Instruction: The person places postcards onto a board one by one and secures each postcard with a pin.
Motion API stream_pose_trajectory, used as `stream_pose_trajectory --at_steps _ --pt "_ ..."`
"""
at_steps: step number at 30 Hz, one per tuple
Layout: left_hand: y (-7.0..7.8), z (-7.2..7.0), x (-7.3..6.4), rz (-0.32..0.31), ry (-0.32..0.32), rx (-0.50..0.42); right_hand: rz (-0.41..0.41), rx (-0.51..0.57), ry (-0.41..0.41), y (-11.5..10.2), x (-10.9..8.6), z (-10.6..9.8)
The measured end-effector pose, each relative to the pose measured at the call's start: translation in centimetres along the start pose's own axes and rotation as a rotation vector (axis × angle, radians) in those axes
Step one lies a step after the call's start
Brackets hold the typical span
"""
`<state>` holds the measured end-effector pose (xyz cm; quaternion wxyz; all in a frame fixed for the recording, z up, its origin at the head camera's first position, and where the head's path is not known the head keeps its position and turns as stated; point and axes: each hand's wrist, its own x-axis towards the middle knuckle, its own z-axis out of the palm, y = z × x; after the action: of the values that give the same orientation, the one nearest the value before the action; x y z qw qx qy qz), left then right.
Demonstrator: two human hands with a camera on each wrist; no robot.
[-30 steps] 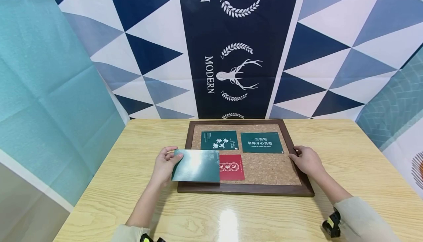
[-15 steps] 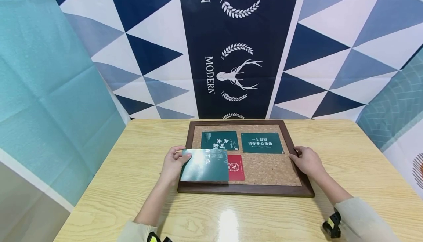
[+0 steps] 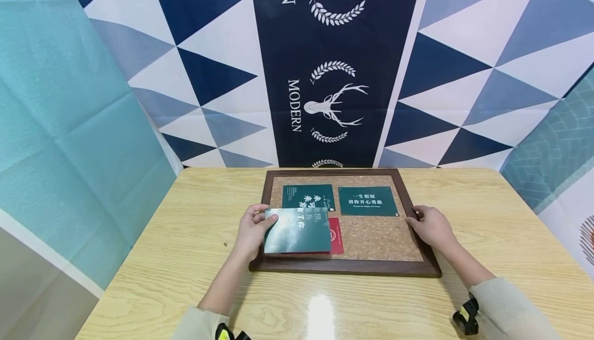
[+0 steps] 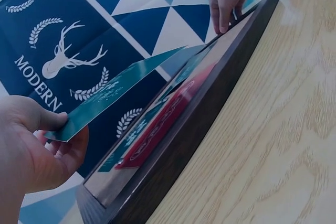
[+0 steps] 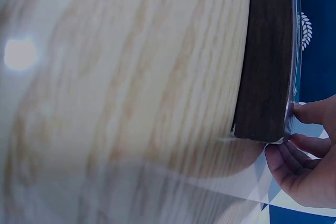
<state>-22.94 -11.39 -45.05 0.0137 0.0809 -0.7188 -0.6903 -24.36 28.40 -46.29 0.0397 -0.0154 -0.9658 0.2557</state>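
Note:
In the head view my left hand (image 3: 252, 231) pinches a glossy green card (image 3: 297, 231) by its left edge. The left wrist view shows this card (image 4: 105, 95) tilted, held above the cork board with thumb over and fingers under. Below it a red card (image 3: 337, 236) lies on the cork board (image 3: 380, 237), mostly covered. Two more green cards lie along the far half: one with large white characters (image 3: 297, 193), partly hidden, and one with white text (image 3: 368, 200). My right hand (image 3: 433, 227) grips the board's right frame edge, thumb on top; the right wrist view shows the fingers (image 5: 283, 163) against its side.
The brown-framed board lies flat on a light wooden table (image 3: 185, 216). Behind the table hangs a patterned cloth (image 3: 334, 71) with deer heads and triangles. A light-blue panel (image 3: 69, 123) stands to the left.
My left hand has carried the green card to the right, over the board, covering more of the red card. My right hand stays on the frame.

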Motion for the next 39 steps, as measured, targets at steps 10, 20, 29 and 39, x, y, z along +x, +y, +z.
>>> stream_pose_trajectory --at_steps 10,20,29,39 --pt "-0.3 0.8 0.1 -0.003 -0.030 -0.020 0.010 0.000 -0.014 -0.2 0.0 -0.2" --pt "-0.4 2.1 0.1 0.005 -0.063 -0.038 0.003 0.002 -0.013 -0.1 0.0 -0.2" --pt "-0.5 2.8 -0.2 0.006 -0.083 -0.027 0.004 0.009 -0.005 0.0 -0.1 0.0" --pt "-0.4 3.7 -0.2 0.011 -0.086 0.005 0.000 0.013 -0.003 0.0 0.0 0.0"
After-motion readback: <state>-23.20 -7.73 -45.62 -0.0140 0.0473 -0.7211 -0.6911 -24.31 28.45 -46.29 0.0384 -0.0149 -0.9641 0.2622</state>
